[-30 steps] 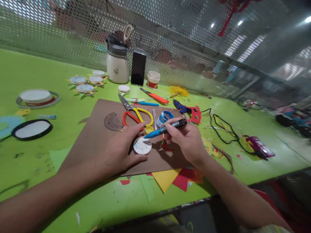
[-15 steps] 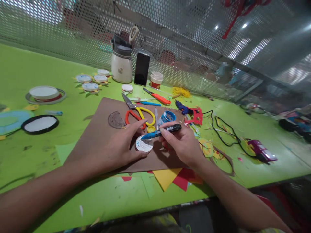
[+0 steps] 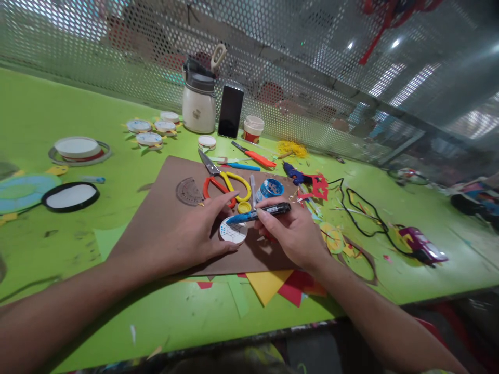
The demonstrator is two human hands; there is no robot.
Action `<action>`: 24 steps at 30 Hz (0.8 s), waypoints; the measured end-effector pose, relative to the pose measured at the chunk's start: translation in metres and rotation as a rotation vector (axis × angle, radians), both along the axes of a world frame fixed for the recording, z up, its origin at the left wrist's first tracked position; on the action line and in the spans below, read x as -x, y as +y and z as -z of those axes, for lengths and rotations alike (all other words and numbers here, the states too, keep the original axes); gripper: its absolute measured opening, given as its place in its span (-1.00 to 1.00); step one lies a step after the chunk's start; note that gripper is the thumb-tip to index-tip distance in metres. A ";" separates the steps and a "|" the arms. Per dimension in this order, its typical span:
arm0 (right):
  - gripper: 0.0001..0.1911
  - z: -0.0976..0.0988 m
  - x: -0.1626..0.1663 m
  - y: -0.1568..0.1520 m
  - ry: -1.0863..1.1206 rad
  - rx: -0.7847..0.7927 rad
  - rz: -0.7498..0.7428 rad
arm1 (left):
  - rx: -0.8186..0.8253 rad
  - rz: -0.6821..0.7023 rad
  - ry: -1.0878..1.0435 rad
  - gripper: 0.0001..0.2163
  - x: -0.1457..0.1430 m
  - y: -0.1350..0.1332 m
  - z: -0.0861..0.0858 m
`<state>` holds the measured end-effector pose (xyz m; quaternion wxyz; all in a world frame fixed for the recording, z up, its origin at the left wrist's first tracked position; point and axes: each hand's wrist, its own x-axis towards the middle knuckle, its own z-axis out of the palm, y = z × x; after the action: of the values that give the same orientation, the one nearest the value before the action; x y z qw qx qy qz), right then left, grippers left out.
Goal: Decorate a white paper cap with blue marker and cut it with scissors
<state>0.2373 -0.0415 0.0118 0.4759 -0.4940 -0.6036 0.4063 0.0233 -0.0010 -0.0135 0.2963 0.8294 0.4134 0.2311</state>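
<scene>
Between the thumb and fingers of my left hand (image 3: 195, 228) is a small white disc (image 3: 234, 232) with dark lines and blue marks on top. My right hand (image 3: 294, 231) grips a marker pen (image 3: 261, 212) with a blue front end and a black rear, its tip at the disc's upper edge. Both hands are over a brown board (image 3: 156, 223). Just beyond them lie red-and-yellow-handled scissors (image 3: 224, 182), a clear protractor (image 3: 188, 191), a small yellow cap (image 3: 244, 207) and a blue paint pot (image 3: 270, 189).
A craft knife (image 3: 255, 156), a glue gun (image 3: 294, 173) and its black cord lie behind and right. A phone (image 3: 231, 111) and a white jug (image 3: 198, 104) stand against the perforated screen. Several decorated discs (image 3: 149, 139) sit at the back left. Coloured paper (image 3: 268, 285) lies in front.
The whole view has shifted slightly, so everything on the table sits a little further right. Both hands keep their hold, and the marker tip stays on the disc.
</scene>
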 end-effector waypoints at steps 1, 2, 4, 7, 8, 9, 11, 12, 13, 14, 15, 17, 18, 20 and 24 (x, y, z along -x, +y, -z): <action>-0.85 0.000 0.000 0.000 -0.002 -0.002 0.000 | 0.003 -0.001 0.002 -0.21 0.000 0.000 0.000; -0.84 0.000 0.000 0.000 -0.005 -0.003 0.001 | 0.004 -0.002 0.003 -0.21 0.000 0.000 0.000; -0.83 0.000 0.000 0.000 -0.010 -0.003 0.005 | 0.006 -0.001 0.004 -0.20 0.001 0.001 0.001; -0.84 -0.001 0.000 -0.001 -0.012 0.001 0.005 | 0.001 0.005 -0.001 -0.20 0.002 0.001 0.003; -0.84 -0.001 0.000 -0.001 -0.009 -0.001 0.007 | -0.003 0.007 -0.003 -0.20 0.002 0.001 0.003; -0.84 -0.001 0.000 -0.001 -0.006 -0.002 0.009 | -0.006 0.010 -0.004 -0.20 0.002 0.001 0.004; -0.83 -0.001 0.000 -0.001 -0.006 -0.002 0.011 | -0.015 0.013 -0.009 -0.21 0.002 0.001 0.005; -0.82 0.000 0.000 -0.001 -0.008 0.001 0.011 | -0.020 0.016 -0.011 -0.23 0.002 0.001 0.005; -0.81 0.000 0.000 -0.001 -0.010 0.005 0.011 | -0.025 0.019 -0.014 -0.24 0.002 0.001 0.005; -0.80 0.000 0.000 0.000 -0.012 0.009 0.010 | -0.029 0.019 -0.018 -0.25 0.002 0.001 0.005; -0.79 0.000 0.000 0.000 -0.013 0.012 0.009 | -0.031 0.020 -0.022 -0.25 0.002 0.001 0.005; -0.78 0.001 0.000 0.000 -0.014 0.013 0.007 | -0.031 0.021 -0.022 -0.27 0.002 0.001 0.006; -0.79 0.001 0.000 0.000 -0.012 0.010 0.006 | -0.032 0.021 -0.020 -0.27 0.003 0.001 0.006; -0.80 0.001 0.000 0.000 -0.001 0.002 0.009 | -0.042 0.023 -0.015 -0.27 0.003 0.002 0.007; -0.80 0.001 -0.001 0.000 0.037 -0.012 0.042 | -0.046 0.026 -0.001 -0.22 0.003 0.003 0.008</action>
<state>0.2381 -0.0419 0.0109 0.4984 -0.4961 -0.5866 0.4017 0.0201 0.0016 -0.0218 0.2805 0.8412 0.3968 0.2372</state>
